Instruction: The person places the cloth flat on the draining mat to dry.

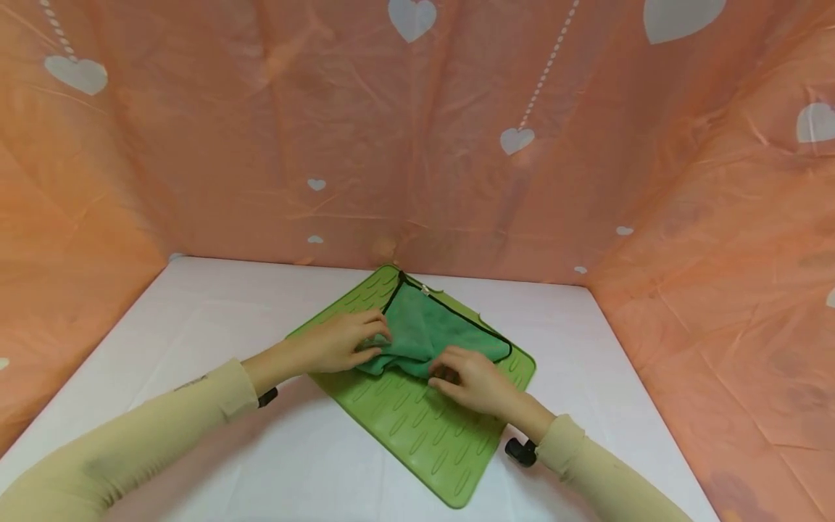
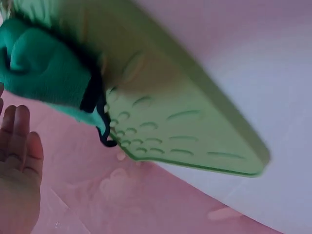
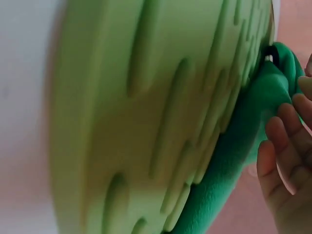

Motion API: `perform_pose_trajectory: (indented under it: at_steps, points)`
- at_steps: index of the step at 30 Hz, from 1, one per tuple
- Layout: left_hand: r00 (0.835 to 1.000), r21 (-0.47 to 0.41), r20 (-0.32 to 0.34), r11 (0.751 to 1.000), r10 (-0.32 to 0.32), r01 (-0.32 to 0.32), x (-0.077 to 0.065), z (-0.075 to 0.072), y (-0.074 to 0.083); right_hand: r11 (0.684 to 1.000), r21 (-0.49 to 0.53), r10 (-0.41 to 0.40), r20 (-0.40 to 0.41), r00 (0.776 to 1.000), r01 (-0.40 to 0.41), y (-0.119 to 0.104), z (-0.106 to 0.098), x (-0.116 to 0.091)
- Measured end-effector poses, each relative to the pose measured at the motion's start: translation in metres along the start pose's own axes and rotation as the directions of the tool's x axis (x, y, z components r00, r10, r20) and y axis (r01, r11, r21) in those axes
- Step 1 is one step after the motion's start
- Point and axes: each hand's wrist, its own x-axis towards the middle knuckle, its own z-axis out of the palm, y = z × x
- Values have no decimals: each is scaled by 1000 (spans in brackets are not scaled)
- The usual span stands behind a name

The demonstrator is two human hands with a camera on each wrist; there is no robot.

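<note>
A green cloth (image 1: pixel 433 322) with black edging lies bunched and partly folded over on a ribbed light-green mat (image 1: pixel 417 428). Its near edge is rumpled, and a small white tag shows at the far edge. My left hand (image 1: pixel 349 341) is at the cloth's left side, fingers loosely bent; in the left wrist view the fingers stand apart from the cloth (image 2: pixel 44 68). At the near right edge is my right hand (image 1: pixel 476 380), fingers relaxed and curved. In the right wrist view its fingertips (image 3: pixel 275 129) are close against the cloth (image 3: pixel 263 97); whether they touch cannot be told.
The mat lies at a slant on a white-covered table (image 1: pixel 215 319). Orange sheeting (image 1: pixel 365 145) with pale hearts hangs behind and on both sides. A black strap piece (image 1: pixel 520 452) shows under the right wrist, another (image 1: pixel 267 396) under the left.
</note>
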Motion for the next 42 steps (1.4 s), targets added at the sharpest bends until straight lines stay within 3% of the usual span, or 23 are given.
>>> perform_pose_trajectory:
  at_steps: [5, 13, 17, 25, 35, 42]
  points:
    - [995, 96, 24, 991, 92, -94, -12, 7, 1, 996, -90, 16, 43, 999, -12, -1, 9, 8]
    - [996, 164, 90, 986, 28, -43, -20, 18, -1, 988, -148, 52, 91, 994, -38, 6, 16, 18]
    - [996, 184, 79, 982, 28, -42, -21, 21, -3, 989, -149, 33, 109, 993, -16, 7, 16, 20]
    - [995, 231, 14, 967, 103, -104, -22, 23, -7, 992, -129, 16, 98, 995, -4, 7, 10, 21]
    - [990, 119, -118, 991, 81, -67, -21, 4, -9, 999, 23, 40, -60, 997, -38, 13, -7, 12]
    - [986, -4, -163, 1000, -30, 30, -25, -11, -6, 981, 182, 96, -172, 980, -64, 18, -20, 4]
